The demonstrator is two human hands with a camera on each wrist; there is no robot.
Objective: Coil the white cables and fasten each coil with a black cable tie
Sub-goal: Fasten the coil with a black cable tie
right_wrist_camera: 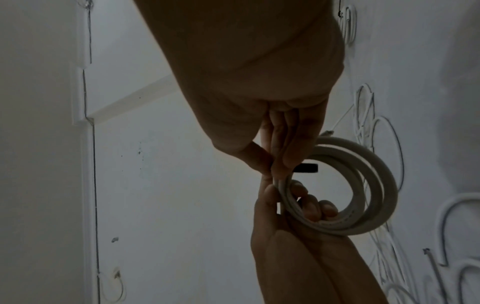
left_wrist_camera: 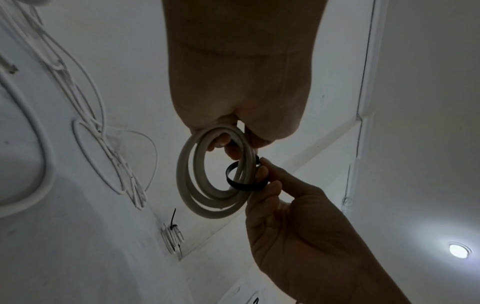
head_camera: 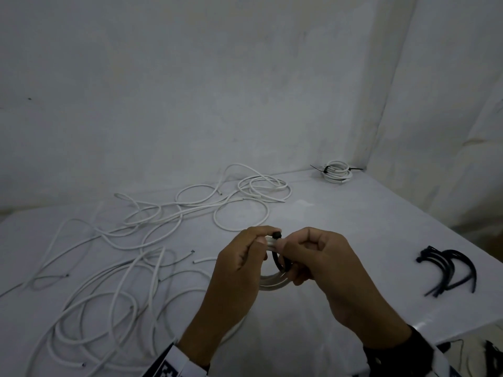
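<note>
A small coil of white cable [head_camera: 272,281] [left_wrist_camera: 197,197] [right_wrist_camera: 374,185] hangs between both hands above the white table [head_camera: 353,227]. My left hand [head_camera: 245,257] [left_wrist_camera: 228,144] grips the coil's top with fingers curled through it. My right hand [head_camera: 307,257] [left_wrist_camera: 265,174] [right_wrist_camera: 280,164] pinches a black cable tie [head_camera: 277,261] [left_wrist_camera: 244,185] [right_wrist_camera: 309,168] looped around the coil's strands. A finished coil [head_camera: 337,172] [left_wrist_camera: 172,236] with black ties lies at the table's far corner.
Several loose white cables [head_camera: 130,254] sprawl over the left and middle of the table. A bunch of spare black cable ties [head_camera: 449,270] lies near the right edge. White walls close the back and right; the table's right edge drops off.
</note>
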